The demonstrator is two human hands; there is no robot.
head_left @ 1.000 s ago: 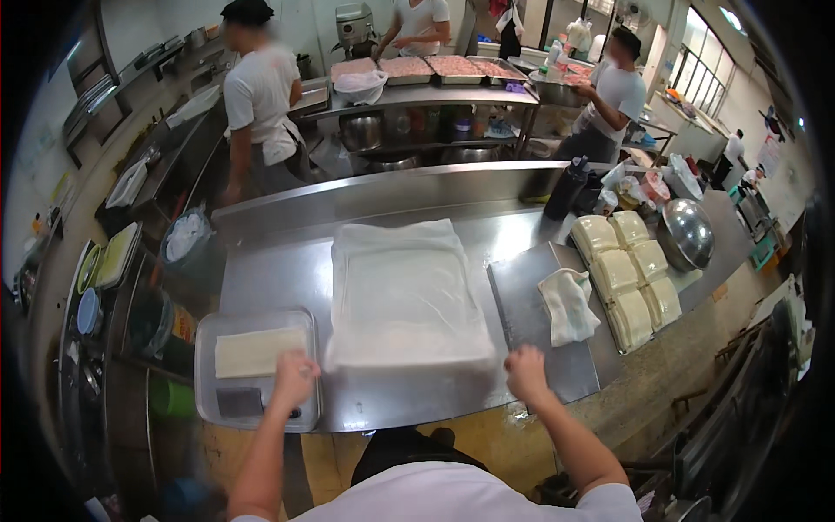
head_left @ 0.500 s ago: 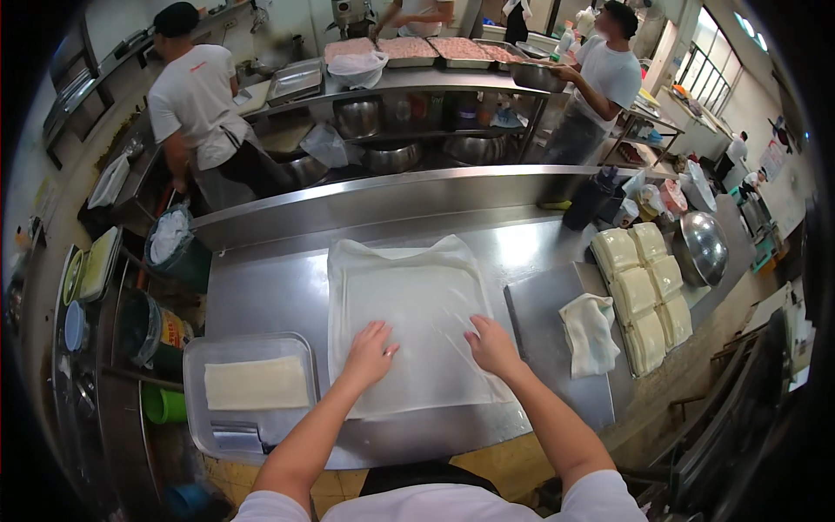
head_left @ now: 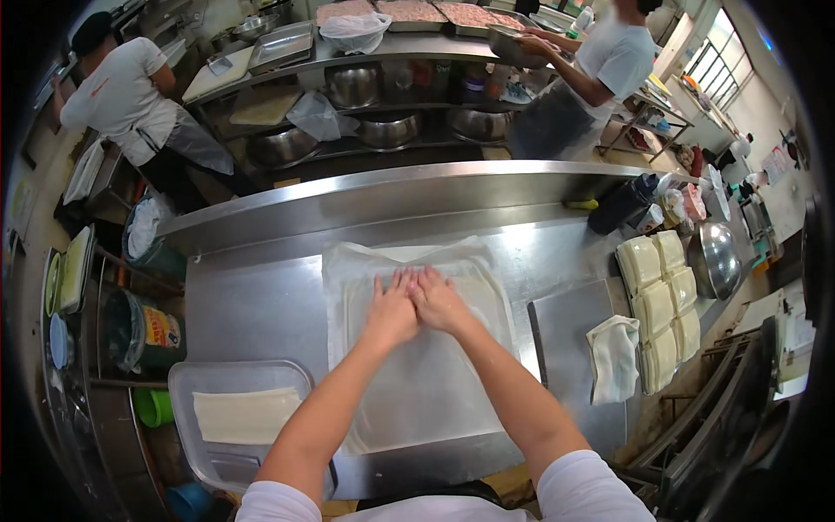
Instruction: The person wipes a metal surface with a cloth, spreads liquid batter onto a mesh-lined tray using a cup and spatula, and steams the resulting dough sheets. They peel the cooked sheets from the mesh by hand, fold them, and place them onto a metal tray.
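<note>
A thin translucent sheet (head_left: 426, 391) lies over a pale, flat layer on the steel table (head_left: 252, 304), its far edge wrinkled. My left hand (head_left: 392, 308) and my right hand (head_left: 437, 301) rest side by side on the far half of this sheet, thumbs close together. Both hands lie palm down with fingers stretched forward, and nothing shows in their grip. To the left of my left forearm, a clear plastic tray (head_left: 179, 418) holds a pale rectangular slab of dough (head_left: 246, 415).
At right, a folded cloth (head_left: 615, 358) lies on a metal board (head_left: 565, 348), beside wrapped pale blocks (head_left: 657, 304) and a steel bowl (head_left: 718, 261). A dark bottle (head_left: 621, 205) stands by the raised steel ledge (head_left: 417, 193). Two people (head_left: 130, 104) work beyond it.
Both my hands have slid forward and inward over the sheet, from apart to side by side. The co-worker at left has turned and leaned left. The view has shifted slightly.
</note>
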